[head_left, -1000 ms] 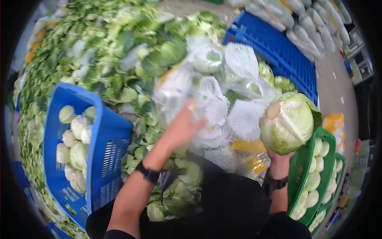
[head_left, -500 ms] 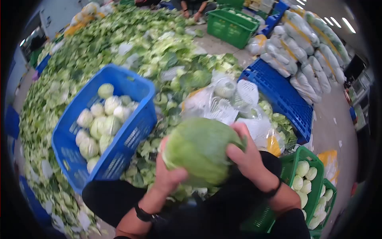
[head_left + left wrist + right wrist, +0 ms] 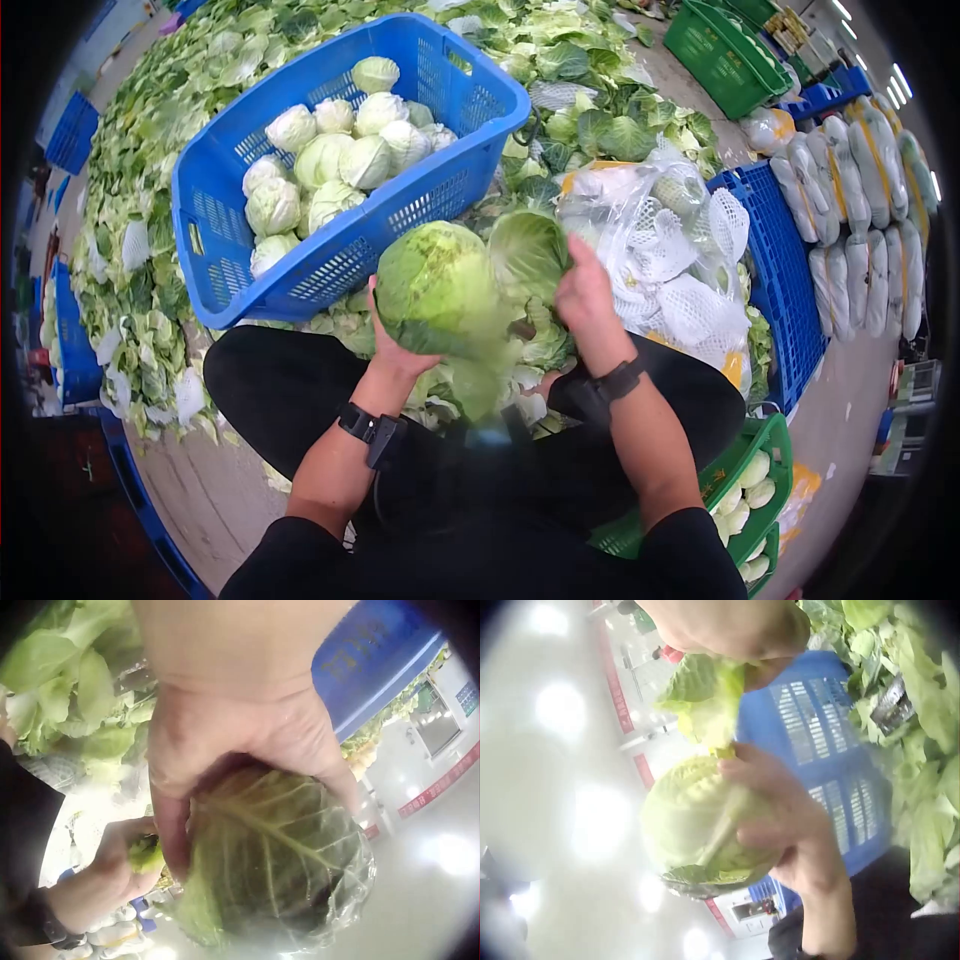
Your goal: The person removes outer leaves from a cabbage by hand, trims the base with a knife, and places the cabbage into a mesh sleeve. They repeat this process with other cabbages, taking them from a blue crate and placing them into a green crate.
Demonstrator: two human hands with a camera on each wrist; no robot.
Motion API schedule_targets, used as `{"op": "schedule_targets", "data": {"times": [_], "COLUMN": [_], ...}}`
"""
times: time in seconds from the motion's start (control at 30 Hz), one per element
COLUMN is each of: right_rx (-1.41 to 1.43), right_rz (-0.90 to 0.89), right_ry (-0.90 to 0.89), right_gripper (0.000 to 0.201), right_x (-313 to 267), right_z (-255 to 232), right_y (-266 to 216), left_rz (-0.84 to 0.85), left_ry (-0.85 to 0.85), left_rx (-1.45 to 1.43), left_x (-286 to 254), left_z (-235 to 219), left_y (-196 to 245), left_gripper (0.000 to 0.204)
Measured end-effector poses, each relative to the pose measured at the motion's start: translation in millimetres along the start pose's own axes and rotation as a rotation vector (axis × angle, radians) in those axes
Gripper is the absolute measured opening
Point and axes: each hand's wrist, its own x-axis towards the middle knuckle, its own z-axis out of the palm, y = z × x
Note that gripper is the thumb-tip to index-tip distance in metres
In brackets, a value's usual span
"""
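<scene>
My left hand (image 3: 397, 345) grips a round green cabbage (image 3: 432, 280) from the left and below, over my lap. In the left wrist view its fingers and thumb spread round the cabbage (image 3: 277, 859), whose veined outer leaf faces the camera. To the right of the cabbage, my right hand (image 3: 588, 292) pinches a loose cabbage leaf (image 3: 528, 252). The right wrist view shows this torn leaf (image 3: 694, 690) hanging from the fingers, just above the cabbage (image 3: 705, 825). Under the cabbage in the head view, a blurred pale green leaf (image 3: 478, 378) shows.
A blue crate (image 3: 420, 205) with several trimmed cabbages stands ahead on the left. Clear bags with white foam nets (image 3: 690, 310) lie at right, beside a blue pallet-like crate (image 3: 780, 290). Green crates (image 3: 770, 450) of cabbages stand low right. Loose leaves (image 3: 140, 270) cover the floor.
The right hand first held the cabbage at right, then both hands held it in front. Now the left hand holds it alone, and the right has come away with a leaf. The head view has turned.
</scene>
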Motion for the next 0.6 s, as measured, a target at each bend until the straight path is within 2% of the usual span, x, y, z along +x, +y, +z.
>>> {"op": "schedule_targets", "data": {"times": [0.07,0.1,0.13,0.2,0.23,0.3,0.33,0.4,0.43,0.5,0.53,0.6], "right_rx": [0.055,0.001,-0.001,-0.425,-0.5,-0.784,-0.777,-1.183,-1.175,-1.061,-1.054,-1.167], "right_rz": [0.079,0.106,0.11,-0.413,-0.559,-0.631,-0.614,-0.842,-0.825,-0.961,-0.949,-1.256], "right_ry": [0.022,0.196,0.206,0.095,-0.072,-0.286,-0.27,-0.203,-0.192,-0.148,-0.151,-0.282], "right_gripper": [0.086,0.089,0.089,0.087,0.094,0.098,0.098,0.093,0.093,0.055,0.055,0.031], "right_x": [0.6,-30.5,-37.3,-57.7,-79.2,-114.3,-114.3,-108.8,-106.5,-100.9,-95.7,-87.2], "right_z": [-13.8,18.7,20.5,16.1,29.3,55.5,58.5,60.3,56.4,50.2,45.4,39.4], "right_y": [-18.4,-35.9,-29.8,-11.5,-11.3,-13.9,-7.5,0.5,1.0,2.2,2.8,2.8], "left_rz": [-0.015,-0.033,-0.052,-0.086,-0.028,0.08,0.064,0.071,0.046,0.054,0.077,0.035], "left_ry": [-0.009,-0.019,-0.029,-0.071,-0.015,0.046,0.064,-0.058,-0.067,0.029,0.109,0.066], "left_rx": [-0.025,-0.055,-0.083,-0.065,-0.014,0.174,0.175,0.296,0.252,0.338,0.416,0.395], "left_x": [3.0,5.9,9.0,15.1,17.6,23.2,25.9,29.7,31.0,35.8,38.0,40.1], "left_z": [5.2,5.4,7.2,19.7,24.7,27.8,24.3,17.4,15.2,16.4,17.0,10.1], "left_y": [-2.3,-4.4,-6.0,-7.8,-9.7,-17.2,-19.4,-20.1,-20.0,-21.6,-20.6,-16.1], "left_gripper": [0.09,0.092,0.095,0.095,0.096,0.098,0.098,0.093,0.092,0.091,0.09,0.085]}}
